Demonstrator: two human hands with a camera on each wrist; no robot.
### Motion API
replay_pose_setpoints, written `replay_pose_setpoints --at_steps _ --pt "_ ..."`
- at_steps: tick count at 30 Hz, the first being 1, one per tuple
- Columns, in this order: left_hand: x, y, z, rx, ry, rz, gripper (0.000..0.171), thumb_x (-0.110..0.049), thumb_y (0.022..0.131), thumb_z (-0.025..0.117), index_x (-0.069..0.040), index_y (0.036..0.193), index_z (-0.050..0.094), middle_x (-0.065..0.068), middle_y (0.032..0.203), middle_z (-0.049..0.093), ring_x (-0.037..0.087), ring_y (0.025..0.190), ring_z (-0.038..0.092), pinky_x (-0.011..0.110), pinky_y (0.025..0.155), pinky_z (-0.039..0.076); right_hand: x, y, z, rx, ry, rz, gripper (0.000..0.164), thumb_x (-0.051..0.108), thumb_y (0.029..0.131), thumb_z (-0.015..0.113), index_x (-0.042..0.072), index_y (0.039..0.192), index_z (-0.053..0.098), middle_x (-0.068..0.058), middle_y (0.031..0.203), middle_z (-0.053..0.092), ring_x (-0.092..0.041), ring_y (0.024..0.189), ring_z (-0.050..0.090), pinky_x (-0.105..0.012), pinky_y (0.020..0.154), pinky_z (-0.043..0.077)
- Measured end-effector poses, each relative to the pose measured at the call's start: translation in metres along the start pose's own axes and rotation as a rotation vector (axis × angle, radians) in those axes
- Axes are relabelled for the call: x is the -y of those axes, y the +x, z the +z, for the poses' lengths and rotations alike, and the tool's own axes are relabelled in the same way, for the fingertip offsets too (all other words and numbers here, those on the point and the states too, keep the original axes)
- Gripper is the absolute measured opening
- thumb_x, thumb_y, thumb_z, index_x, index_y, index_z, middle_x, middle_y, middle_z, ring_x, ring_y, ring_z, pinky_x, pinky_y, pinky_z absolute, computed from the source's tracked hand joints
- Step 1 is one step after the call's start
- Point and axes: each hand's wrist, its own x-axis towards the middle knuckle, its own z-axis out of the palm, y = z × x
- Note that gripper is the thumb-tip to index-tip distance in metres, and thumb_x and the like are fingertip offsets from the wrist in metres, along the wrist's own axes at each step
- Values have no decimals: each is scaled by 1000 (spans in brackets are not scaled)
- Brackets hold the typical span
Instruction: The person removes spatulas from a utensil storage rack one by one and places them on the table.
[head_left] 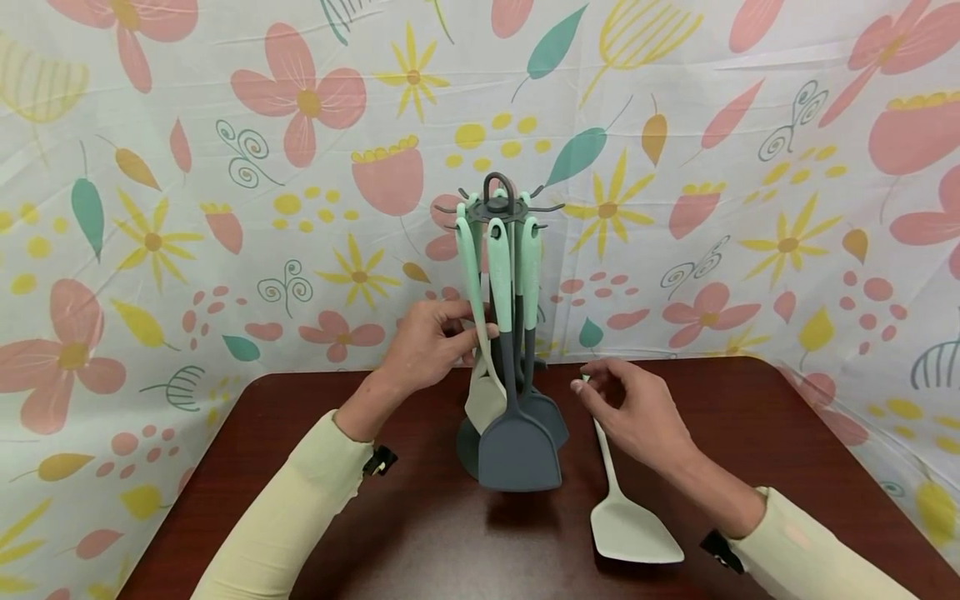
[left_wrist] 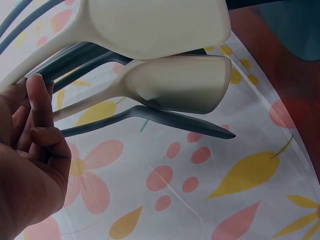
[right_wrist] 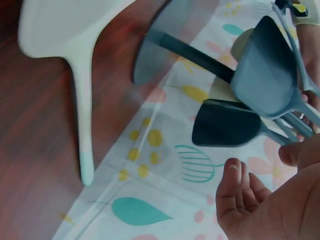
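Observation:
A dark utensil stand (head_left: 491, 213) with a round base holds several hanging kitchen utensils with mint-green handles. A grey turner (head_left: 519, 457) hangs at its front, beside a cream utensil (head_left: 486, 403). My left hand (head_left: 433, 342) is at the stand's left side, thumb and fingers curled in among the shafts and holding the stand's post, partly hidden by the utensils. A cream turner (head_left: 636, 530) lies on the table, its green handle end (right_wrist: 87, 172) towards the back. My right hand (head_left: 637, 410) hovers over that handle end with loosely bent fingers, apart from it in the right wrist view.
The dark wooden table (head_left: 330, 517) has its back edge close to a floral cloth (head_left: 300, 208) hanging behind it. Black wrist cameras (head_left: 380, 460) sit on both cream sleeves.

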Motion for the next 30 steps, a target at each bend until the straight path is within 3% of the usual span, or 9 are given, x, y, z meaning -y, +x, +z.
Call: replay_pose_setpoints --at_steps 7,16,24,30 --pt "-1 1 0 1 -3 -8 13 -10 97 80 -13 109 84 0 67 71 20 59 67 36 62 62 13 2 -4 -75 69 -74 26 32 103 73 17 125 72 9 94 73 -8 75 65 -22 67 54" --pt "-2 -1 0 4 18 2 12 -16 98 80 -14 109 84 -2 66 70 19 59 67 35 60 60 30 5 -4 -84 154 -99 31 27 96 83 16 124 74 8 99 74 -7 83 70 -22 69 59" --pt "-1 -1 0 4 13 -4 12 -15 98 79 -13 109 84 -1 66 70 19 59 66 44 63 63 41 8 -3 -84 174 -109 31 27 95 84 18 123 74 7 99 74 -8 83 70 -23 68 57" --pt "-1 -1 -1 1 28 4 13 -16 98 79 -14 110 84 -2 65 70 18 58 66 45 60 61 45 9 0 -63 208 -136 32 23 95 84 17 125 74 5 100 74 -10 82 70 -25 68 58"
